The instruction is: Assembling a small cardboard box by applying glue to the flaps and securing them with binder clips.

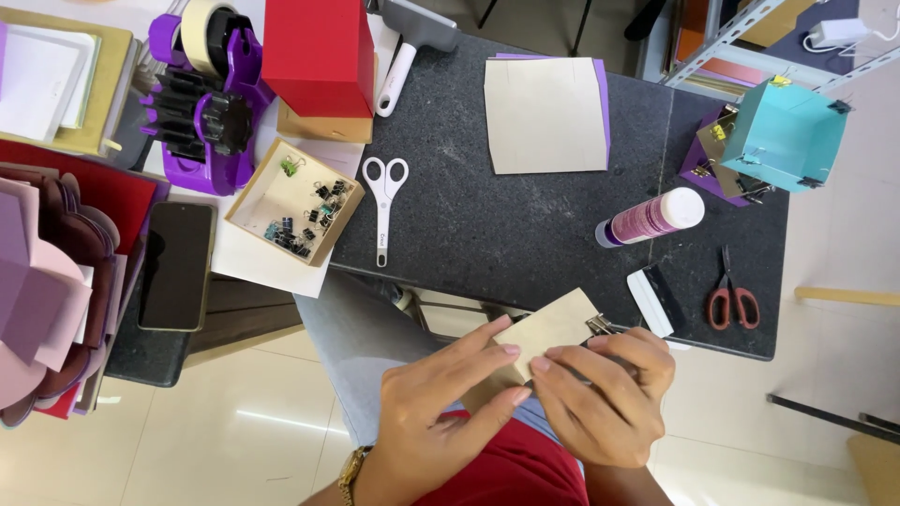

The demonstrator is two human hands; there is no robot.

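Observation:
Both my hands hold a small tan cardboard piece (553,328) over my lap, just off the front edge of the dark table (487,234). My left hand (441,403) pinches its lower left side with thumb and fingers. My right hand (605,398) grips its lower right side, where a metal binder clip (600,325) sticks out. A red sheet (511,468) lies under my hands.
On the table lie white scissors (384,208), a tan and purple sheet (548,114), a glue bottle (652,217), red-handled scissors (731,300), a white scraper (654,302) and a teal box with clips (783,131). Left: clip tray (295,201), red box (319,52), purple tape dispenser (206,98), phone (176,265).

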